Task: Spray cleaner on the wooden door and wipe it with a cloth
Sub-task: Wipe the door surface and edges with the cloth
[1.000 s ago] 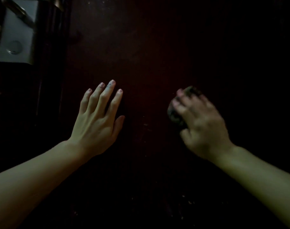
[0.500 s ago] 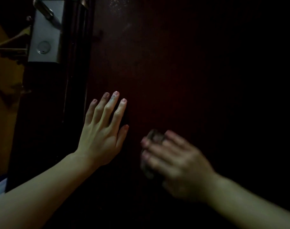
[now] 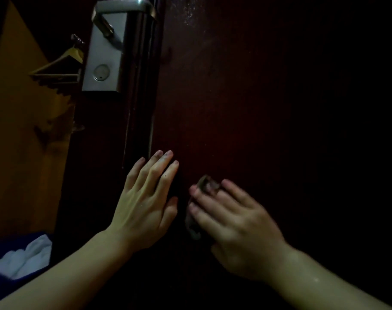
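Observation:
The dark reddish-brown wooden door [image 3: 246,104] fills most of the head view in dim light. My left hand [image 3: 146,202] lies flat on the door near its left edge, fingers spread and pointing up, holding nothing. Just right of it, my right hand [image 3: 233,222] presses a small dark cloth [image 3: 207,185] against the door panel. Only a crumpled bit of the cloth shows above and left of my fingers. No spray bottle is in view.
A metal lock plate with a lever handle [image 3: 105,54] sits on the door's edge at upper left. Beyond the edge are a yellowish wall [image 3: 18,130], a wooden clothes hanger [image 3: 61,66], and white fabric [image 3: 27,256] on something blue at lower left.
My right hand with the cloth has swept down and left across the door, ending beside my left hand. The view has shifted right-to-left, showing more of the door edge and the room.

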`<state>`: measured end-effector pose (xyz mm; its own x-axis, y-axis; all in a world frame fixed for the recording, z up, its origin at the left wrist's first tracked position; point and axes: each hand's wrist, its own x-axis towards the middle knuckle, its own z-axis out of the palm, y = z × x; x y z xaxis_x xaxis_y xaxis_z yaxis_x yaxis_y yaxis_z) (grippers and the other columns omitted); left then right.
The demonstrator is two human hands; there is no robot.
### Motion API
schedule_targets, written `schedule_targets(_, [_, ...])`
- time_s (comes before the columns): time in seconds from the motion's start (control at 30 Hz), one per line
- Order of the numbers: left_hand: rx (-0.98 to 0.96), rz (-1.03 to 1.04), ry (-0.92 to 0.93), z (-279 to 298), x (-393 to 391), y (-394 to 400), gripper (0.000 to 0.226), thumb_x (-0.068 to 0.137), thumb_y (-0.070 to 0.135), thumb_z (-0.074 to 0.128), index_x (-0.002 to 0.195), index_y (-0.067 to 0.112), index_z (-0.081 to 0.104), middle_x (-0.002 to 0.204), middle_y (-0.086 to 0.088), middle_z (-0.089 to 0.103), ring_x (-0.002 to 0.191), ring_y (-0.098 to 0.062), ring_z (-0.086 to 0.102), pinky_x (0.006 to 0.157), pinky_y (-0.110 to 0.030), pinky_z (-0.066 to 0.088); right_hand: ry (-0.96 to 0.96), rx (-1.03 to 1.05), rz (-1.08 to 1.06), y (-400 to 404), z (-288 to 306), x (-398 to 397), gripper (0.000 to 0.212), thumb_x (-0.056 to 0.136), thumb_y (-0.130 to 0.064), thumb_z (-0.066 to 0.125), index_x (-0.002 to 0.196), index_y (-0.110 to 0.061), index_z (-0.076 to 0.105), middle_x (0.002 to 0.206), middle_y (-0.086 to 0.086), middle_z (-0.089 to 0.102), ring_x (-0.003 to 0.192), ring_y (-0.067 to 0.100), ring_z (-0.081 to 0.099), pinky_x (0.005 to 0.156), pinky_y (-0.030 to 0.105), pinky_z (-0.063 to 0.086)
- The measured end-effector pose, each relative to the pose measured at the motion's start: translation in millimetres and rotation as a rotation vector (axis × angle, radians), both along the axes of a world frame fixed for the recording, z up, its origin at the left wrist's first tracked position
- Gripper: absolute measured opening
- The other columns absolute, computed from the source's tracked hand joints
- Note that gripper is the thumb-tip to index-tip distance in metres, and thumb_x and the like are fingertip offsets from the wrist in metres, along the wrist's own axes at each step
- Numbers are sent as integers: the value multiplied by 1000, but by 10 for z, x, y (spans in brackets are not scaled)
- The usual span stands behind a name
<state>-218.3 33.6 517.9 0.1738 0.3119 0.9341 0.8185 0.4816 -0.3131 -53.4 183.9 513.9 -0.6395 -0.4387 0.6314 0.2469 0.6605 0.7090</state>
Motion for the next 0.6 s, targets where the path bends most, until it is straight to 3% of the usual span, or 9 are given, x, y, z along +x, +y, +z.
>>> schedule_targets(0.13, [58, 29, -60, 21, -143, -173, 59, 89, 36, 39, 140, 7, 36, 150, -14, 32, 142, -28, 26, 115, -49, 20, 360, -191, -27, 23, 900, -12, 68, 71, -37, 42, 134, -13, 52, 147, 13, 42, 132, 32, 43, 115, 47, 23])
schedule_targets(0.27, [97, 33, -89, -7, -243, -231, 59, 91, 34, 37, 143, 7, 32, 153, -12, 28, 144, -25, 23, 117, -48, 18, 490, -315, -84, -205, 1213, -247, 68, 77, -33, 38, 141, -11, 42, 152, 13, 33, 140, 32, 30, 118, 48, 17])
schedule_targets(0.33, [76, 47, -59, -23, -297, -264, 60, 90, 33, 38, 143, 6, 32, 153, -13, 29, 145, -24, 22, 116, -48, 19, 427, -249, -63, -342, 943, -402, 71, 73, -37, 41, 139, -12, 45, 150, 12, 37, 136, 32, 36, 117, 47, 19])
schedule_targets(0.5, [-3, 137, 38, -59, -409, -396, 58, 89, 25, 37, 143, 2, 38, 152, -15, 33, 144, -26, 25, 114, -47, 25, -35, -18, -23, -490, -383, -469, 69, 71, -41, 50, 135, -16, 52, 149, 11, 39, 133, 29, 41, 116, 46, 19])
schedule_targets(0.6, [-36, 183, 72, -75, -449, -446, 58, 89, 22, 36, 143, 2, 37, 153, -15, 30, 145, -27, 23, 114, -48, 25, -114, 70, -4, -349, -323, -408, 67, 69, -41, 53, 131, -18, 56, 146, 11, 45, 126, 28, 50, 113, 47, 24])
